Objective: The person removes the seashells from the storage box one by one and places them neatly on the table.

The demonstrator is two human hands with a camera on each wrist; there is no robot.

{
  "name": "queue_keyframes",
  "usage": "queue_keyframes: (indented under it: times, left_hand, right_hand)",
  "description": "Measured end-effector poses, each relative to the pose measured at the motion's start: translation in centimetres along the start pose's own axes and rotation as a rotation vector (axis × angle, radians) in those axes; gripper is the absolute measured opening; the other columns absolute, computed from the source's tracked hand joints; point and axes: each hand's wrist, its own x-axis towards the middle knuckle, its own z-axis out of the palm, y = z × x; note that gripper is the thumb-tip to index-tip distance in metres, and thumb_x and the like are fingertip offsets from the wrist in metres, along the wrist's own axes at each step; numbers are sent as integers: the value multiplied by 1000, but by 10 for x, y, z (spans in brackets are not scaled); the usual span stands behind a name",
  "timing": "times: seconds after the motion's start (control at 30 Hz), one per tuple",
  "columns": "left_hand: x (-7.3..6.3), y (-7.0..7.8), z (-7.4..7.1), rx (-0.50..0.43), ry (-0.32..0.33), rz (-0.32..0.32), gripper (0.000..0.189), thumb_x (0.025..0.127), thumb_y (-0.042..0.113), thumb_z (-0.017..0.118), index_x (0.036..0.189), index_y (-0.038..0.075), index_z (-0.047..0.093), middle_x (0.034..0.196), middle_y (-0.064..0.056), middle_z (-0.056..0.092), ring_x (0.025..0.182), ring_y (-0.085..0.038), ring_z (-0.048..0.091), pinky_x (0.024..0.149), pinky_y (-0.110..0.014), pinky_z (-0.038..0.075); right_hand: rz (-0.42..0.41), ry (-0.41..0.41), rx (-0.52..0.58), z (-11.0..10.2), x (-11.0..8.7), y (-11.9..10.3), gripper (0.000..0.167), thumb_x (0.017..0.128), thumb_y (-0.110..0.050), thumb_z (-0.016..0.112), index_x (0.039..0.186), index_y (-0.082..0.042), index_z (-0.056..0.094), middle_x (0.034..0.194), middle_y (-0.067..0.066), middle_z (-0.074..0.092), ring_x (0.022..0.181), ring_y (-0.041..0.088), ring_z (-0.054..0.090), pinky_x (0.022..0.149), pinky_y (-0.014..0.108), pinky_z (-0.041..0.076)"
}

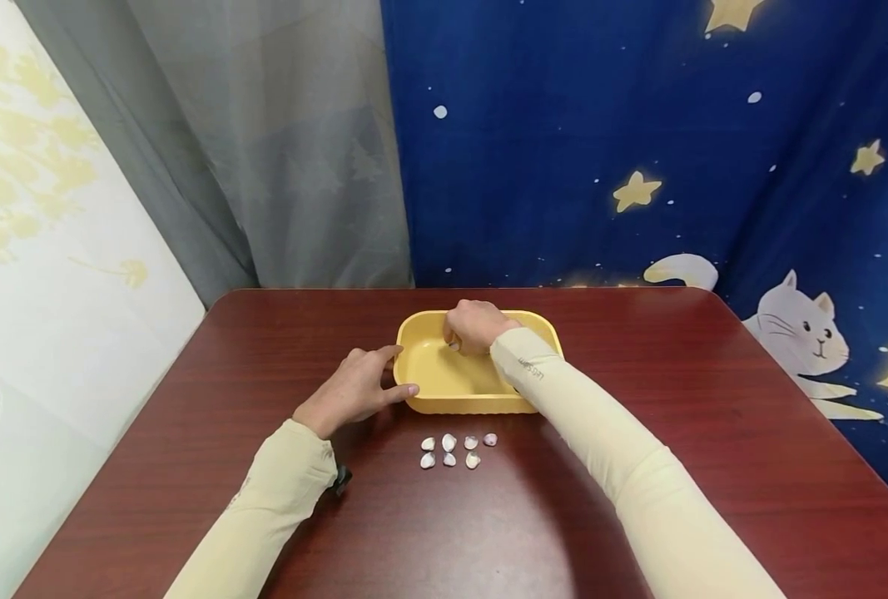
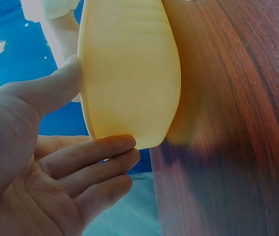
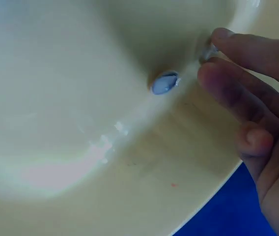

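Note:
A yellow plastic basin (image 1: 444, 404) with rounded corners stands on the table. At its left end, my left hand (image 1: 357, 384) touches the rim and outer wall, its thumb and fingers spread and fairly straight. The left wrist view shows fingertips (image 2: 125, 143) against the outside of the basin. My right hand (image 1: 477, 326) reaches down inside the basin. Between its thumb and fingers it pinches a small seashell (image 3: 208, 52), mostly hidden by the fingertips. Another seashell (image 3: 164, 82), pale with a bluish inside, lies on the basin floor beside that hand.
Several small seashells (image 1: 449, 443) lie in two short rows on the dark red table (image 1: 324, 532) in front of the basin. A grey curtain (image 1: 301, 150) and a blue star-patterned curtain (image 1: 533, 166) hang behind the table. The right forearm crosses the basin's right side.

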Motion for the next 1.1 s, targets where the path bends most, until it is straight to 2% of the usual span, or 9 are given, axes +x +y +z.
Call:
queue_keyframes:
  times: [0.1, 0.17, 0.27, 0.43, 0.83, 1.1]
  left_hand:
    - [1, 1, 0, 10, 0, 6, 75, 89, 43, 75, 142, -4, 51, 127, -16, 71, 118, -29, 66, 101, -44, 54]
    - [1, 1, 0, 12, 0, 11, 75, 89, 43, 75, 142, -4, 51, 126, -16, 71, 117, -29, 66, 100, -44, 55]
    - [1, 1, 0, 23, 3, 22, 74, 89, 43, 75, 142, -5, 52, 125, -16, 72, 115, -29, 67, 99, -44, 55]
    - [1, 2, 0, 23, 1, 13, 75, 89, 44, 75, 142, -4, 52, 126, -15, 72, 118, -30, 65, 101, -44, 54]
    - [1, 2, 1, 24, 4, 15, 74, 89, 43, 75, 142, -4, 52, 126, -15, 72, 118, -29, 66, 101, -44, 54]
    - [0, 2, 1, 19, 6, 12, 74, 89, 43, 75, 142, -4, 52, 127, -16, 71, 119, -29, 66, 102, -44, 54]
  right_hand:
    - [15, 34, -9, 5, 1, 3, 18, 83, -8, 73, 69, -19, 70, 70, -5, 62, 71, 15, 52, 66, 33, 47]
    - [25, 48, -19, 7, 2, 4, 21, 81, -6, 72, 64, -19, 67, 67, -5, 57, 69, 16, 48, 64, 33, 43]
    - [37, 58, -36, 10, 3, 4, 19, 78, -7, 73, 67, -22, 72, 72, -7, 64, 73, 15, 54, 66, 34, 49]
    - [51, 45, -35, 12, 4, 2, 16, 78, -9, 77, 75, -25, 78, 84, -6, 74, 83, 16, 64, 75, 39, 57]
    - [40, -33, 27, 8, 4, 1, 9, 78, -15, 82, 81, -22, 79, 86, -7, 72, 86, 15, 62, 78, 36, 56]
    - [22, -27, 43, 8, 4, 1, 10, 79, -15, 83, 78, -23, 77, 83, -7, 72, 83, 15, 62, 74, 33, 56]
